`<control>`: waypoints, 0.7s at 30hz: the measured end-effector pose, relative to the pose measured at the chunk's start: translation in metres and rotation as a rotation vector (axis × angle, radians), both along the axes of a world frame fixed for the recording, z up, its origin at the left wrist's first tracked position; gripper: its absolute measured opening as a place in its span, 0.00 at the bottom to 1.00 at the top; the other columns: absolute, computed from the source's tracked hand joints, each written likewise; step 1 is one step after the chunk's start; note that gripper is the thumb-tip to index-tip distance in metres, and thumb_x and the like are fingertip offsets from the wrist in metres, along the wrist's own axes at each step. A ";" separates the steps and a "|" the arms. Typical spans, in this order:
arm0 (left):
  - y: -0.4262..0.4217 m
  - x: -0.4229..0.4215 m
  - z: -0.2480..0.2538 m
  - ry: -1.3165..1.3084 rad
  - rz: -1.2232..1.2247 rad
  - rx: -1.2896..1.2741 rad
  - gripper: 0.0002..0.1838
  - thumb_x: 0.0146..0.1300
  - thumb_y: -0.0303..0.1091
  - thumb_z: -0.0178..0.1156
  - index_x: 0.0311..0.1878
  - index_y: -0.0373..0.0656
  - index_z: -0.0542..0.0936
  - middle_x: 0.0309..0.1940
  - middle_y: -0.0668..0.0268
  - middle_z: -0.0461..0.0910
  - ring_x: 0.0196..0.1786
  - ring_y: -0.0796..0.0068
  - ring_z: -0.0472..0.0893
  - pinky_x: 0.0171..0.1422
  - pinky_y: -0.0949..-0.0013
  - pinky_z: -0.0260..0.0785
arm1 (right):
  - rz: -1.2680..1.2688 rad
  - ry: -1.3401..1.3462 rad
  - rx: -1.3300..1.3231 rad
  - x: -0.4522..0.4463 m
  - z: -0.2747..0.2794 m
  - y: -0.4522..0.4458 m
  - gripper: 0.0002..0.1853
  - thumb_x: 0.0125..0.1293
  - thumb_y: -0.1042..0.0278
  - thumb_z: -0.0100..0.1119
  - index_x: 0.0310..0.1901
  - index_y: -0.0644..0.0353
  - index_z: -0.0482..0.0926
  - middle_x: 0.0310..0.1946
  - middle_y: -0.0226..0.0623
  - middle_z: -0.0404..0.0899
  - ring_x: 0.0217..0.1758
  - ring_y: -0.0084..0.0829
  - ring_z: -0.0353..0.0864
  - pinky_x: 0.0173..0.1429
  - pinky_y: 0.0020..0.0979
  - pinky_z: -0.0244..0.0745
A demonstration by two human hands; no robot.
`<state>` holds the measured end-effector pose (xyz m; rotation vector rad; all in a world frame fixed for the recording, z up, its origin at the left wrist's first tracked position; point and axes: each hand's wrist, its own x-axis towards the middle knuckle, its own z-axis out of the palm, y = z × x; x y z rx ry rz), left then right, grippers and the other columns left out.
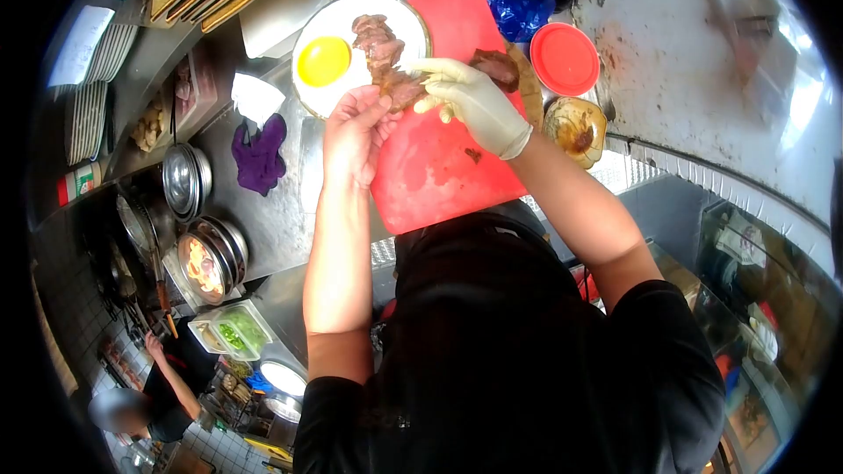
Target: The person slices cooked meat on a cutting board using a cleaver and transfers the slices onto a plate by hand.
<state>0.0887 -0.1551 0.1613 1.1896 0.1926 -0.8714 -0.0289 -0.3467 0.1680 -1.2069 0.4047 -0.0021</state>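
Sliced meat [379, 42] lies in a row on a white plate [329, 19], beside a small round dish of yellow sauce [323, 61]. My bare left hand [358, 127] pinches the near end of the meat at the plate's edge. On the other side of that meat is my right hand [470, 101] in a pale glove, its fingers bent and touching or almost touching the slices. Under the right hand lies a red cutting board [439, 175]. Another piece of meat [496, 68] rests on the board's right side, and a small scrap [473, 154] lies nearer.
Right of the board are a red round lid [565, 59] and a glass bowl with brown residue [575, 130]. A purple cloth [259, 154] and metal pans [186, 180] lie to the left. Another person [167, 386] stands at the lower left.
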 end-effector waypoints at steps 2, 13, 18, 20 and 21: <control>0.003 -0.008 -0.001 -0.015 -0.002 0.012 0.09 0.77 0.21 0.66 0.56 0.39 0.82 0.43 0.60 0.88 0.41 0.68 0.89 0.46 0.68 0.83 | -0.024 0.031 0.050 -0.006 0.007 0.001 0.21 0.84 0.68 0.55 0.73 0.66 0.79 0.57 0.36 0.88 0.54 0.23 0.90 0.49 0.24 0.79; 0.149 -0.085 -0.047 -0.966 -0.026 1.098 0.18 0.74 0.28 0.66 0.64 0.33 0.82 0.52 0.48 0.87 0.50 0.54 0.89 0.57 0.55 0.82 | 0.302 0.021 -0.346 -0.055 -0.036 0.019 0.15 0.76 0.74 0.64 0.62 0.65 0.86 0.54 0.42 0.90 0.56 0.34 0.90 0.63 0.36 0.84; 0.233 -0.111 -0.130 -0.882 -0.336 1.486 0.39 0.66 0.28 0.67 0.82 0.39 0.70 0.68 0.40 0.76 0.72 0.35 0.76 0.80 0.45 0.67 | 0.285 -0.270 -0.991 -0.034 -0.033 0.025 0.18 0.73 0.73 0.64 0.62 0.64 0.85 0.55 0.50 0.88 0.58 0.52 0.88 0.65 0.47 0.83; 0.243 -0.116 -0.147 -0.875 -0.416 1.509 0.40 0.66 0.27 0.65 0.84 0.46 0.70 0.64 0.42 0.79 0.68 0.37 0.78 0.77 0.45 0.71 | 0.208 -0.225 -1.147 -0.037 -0.019 0.022 0.17 0.73 0.71 0.62 0.62 0.63 0.85 0.56 0.51 0.87 0.58 0.54 0.87 0.64 0.50 0.83; 0.244 -0.113 -0.154 -0.897 -0.420 1.537 0.40 0.66 0.27 0.65 0.84 0.48 0.70 0.63 0.43 0.80 0.66 0.38 0.79 0.76 0.45 0.72 | 0.165 -0.207 -1.179 -0.044 -0.017 0.019 0.18 0.73 0.70 0.63 0.62 0.62 0.85 0.56 0.50 0.87 0.58 0.54 0.87 0.63 0.50 0.84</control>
